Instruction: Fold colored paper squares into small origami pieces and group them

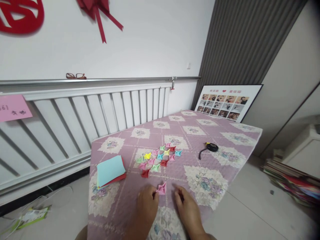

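A pink folded-paper piece (pixel 162 189) is at the near part of the table, its left tip at the thumb and fingers of my left hand (pixel 147 201). Those fingers are closed in a pinch on that tip. Just to the right, my right hand (pixel 188 205) rests near the cloth with loosely curled fingers, apart from the piece and holding nothing. Beyond both hands, several small folded-paper pieces in pink, red, green, blue and yellow sit in rows, among them a yellow piece (pixel 147 155) and a red piece (pixel 145 173).
A stack of coloured paper sheets (pixel 111 170), light blue on top, lies on the left of the flowered tablecloth (pixel 132 190). Farther right is a black tape measure (pixel 212 147) with a strap. A white radiator (pixel 120 110) borders the far side; a photo board (pixel 227 101) leans behind.
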`<state>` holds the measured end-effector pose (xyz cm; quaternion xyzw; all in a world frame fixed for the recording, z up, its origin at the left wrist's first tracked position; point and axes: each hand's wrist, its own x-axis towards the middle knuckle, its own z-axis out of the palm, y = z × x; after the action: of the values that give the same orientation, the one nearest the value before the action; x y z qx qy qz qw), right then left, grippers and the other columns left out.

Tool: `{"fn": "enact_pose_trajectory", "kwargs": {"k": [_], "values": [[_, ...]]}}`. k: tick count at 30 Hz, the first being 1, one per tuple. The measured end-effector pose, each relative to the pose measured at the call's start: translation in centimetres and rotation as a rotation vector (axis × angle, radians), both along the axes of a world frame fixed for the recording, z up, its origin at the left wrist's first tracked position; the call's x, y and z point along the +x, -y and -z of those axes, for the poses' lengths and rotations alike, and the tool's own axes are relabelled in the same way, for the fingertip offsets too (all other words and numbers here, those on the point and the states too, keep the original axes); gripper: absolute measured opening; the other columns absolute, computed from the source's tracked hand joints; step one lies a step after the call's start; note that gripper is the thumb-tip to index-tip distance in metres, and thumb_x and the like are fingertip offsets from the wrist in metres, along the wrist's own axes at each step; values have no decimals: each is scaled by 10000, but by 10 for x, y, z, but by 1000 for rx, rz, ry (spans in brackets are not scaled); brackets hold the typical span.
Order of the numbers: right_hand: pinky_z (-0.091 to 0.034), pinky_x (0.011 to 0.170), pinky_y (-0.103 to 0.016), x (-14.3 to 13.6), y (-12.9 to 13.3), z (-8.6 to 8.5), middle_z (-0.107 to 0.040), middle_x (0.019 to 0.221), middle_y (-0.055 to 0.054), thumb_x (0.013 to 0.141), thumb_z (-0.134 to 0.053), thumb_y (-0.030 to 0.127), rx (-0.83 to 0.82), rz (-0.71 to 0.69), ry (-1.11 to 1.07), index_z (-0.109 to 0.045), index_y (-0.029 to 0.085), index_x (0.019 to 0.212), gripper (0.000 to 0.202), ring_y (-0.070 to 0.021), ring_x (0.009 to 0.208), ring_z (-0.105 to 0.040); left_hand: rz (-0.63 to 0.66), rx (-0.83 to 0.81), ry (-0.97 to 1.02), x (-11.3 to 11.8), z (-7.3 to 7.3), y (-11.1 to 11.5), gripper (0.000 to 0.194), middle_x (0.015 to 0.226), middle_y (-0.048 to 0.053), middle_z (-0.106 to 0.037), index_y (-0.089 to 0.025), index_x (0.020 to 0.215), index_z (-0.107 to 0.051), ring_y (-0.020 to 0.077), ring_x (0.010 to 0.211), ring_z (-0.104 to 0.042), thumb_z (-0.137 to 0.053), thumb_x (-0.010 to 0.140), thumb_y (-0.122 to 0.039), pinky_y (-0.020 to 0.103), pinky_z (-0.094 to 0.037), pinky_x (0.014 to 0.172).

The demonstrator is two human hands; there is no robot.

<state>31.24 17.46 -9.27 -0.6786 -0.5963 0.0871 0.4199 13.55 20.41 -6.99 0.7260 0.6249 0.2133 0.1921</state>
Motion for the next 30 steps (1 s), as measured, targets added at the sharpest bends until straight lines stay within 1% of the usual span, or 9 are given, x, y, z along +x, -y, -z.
{"fn": "enact_pose_trajectory", "kwargs": {"k": [5, 8, 10, 12, 15, 18, 23, 26, 30], "values": [[-543, 752, -338, 6, -2, 1, -716, 969, -63, 850, -465, 402, -10, 11, -150, -637, 213, 1033, 314, -215, 854, -678, 23, 67, -19, 30, 2, -17, 120, 865, 16, -667, -205, 809, -631, 195, 870, -588, -527, 866, -222, 300, -338, 786], [-533, 765, -333, 23, -9, -1, -712, 963, -74, 845, -447, 423, 7, 78, -232, -642, 197, 1007, 339, -214, 861, -669, 48, 60, -35, 51, 2, -27, 105, 883, 19, -668, -211, 818, -639, 203, 906, -583, -542, 858, -216, 302, -333, 802], [-510, 817, -361, 38, -16, -2, -701, 979, -95, 826, -444, 426, 33, 167, -218, -645, 177, 988, 358, -230, 903, -650, 71, 61, -45, 67, 2, -34, 99, 883, 14, -664, -216, 822, -642, 194, 909, -580, -548, 855, -213, 293, -332, 796], [-474, 867, -409, 53, -21, -2, -693, 984, -114, 804, -440, 426, 44, 261, -150, -652, 166, 965, 372, -258, 940, -630, 92, 66, -53, 83, 2, -42, 93, 885, 5, -660, -221, 825, -639, 181, 905, -578, -551, 852, -207, 283, -330, 790], [-435, 878, -459, 65, -23, -1, -695, 974, -99, 794, -422, 410, -18, 328, -55, -663, 199, 955, 358, -279, 947, -622, 121, 67, -63, 108, 1, -54, 89, 889, -6, -656, -230, 828, -636, 171, 905, -572, -551, 854, -218, 274, -328, 781], [-402, 894, -483, 64, -23, 0, -696, 1020, -58, 804, -420, 414, -102, 340, -41, -661, 258, 985, 340, -279, 984, -618, 136, 58, -69, 133, 0, -68, 109, 898, -4, -657, -237, 832, -642, 169, 910, -567, -538, 866, -233, 272, -328, 777], [-411, 900, -442, 70, -32, 2, -693, 1054, -86, 813, -401, 396, -129, 356, -84, -650, 204, 1035, 385, -269, 998, -622, 103, 40, -64, 167, 0, -91, 140, 905, 10, -663, -236, 859, -649, 183, 919, -573, -513, 888, -255, 289, -332, 774], [-422, 888, -397, 80, -41, 0, -696, 1047, -81, 832, -384, 365, -152, 338, -74, -656, 195, 1023, 373, -249, 1001, -623, 62, 31, -58, 181, 0, -103, 143, 916, 22, -667, -229, 874, -652, 195, 935, -578, -514, 890, -261, 298, -338, 764], [-414, 875, -362, 90, -55, -4, -698, 1042, -60, 851, -382, 327, -177, 341, -35, -659, 208, 1015, 344, -224, 982, -628, 26, 23, -40, 192, 2, -114, 150, 923, 22, -671, -240, 892, -659, 195, 919, -593, -511, 895, -264, 300, -354, 748]]}}
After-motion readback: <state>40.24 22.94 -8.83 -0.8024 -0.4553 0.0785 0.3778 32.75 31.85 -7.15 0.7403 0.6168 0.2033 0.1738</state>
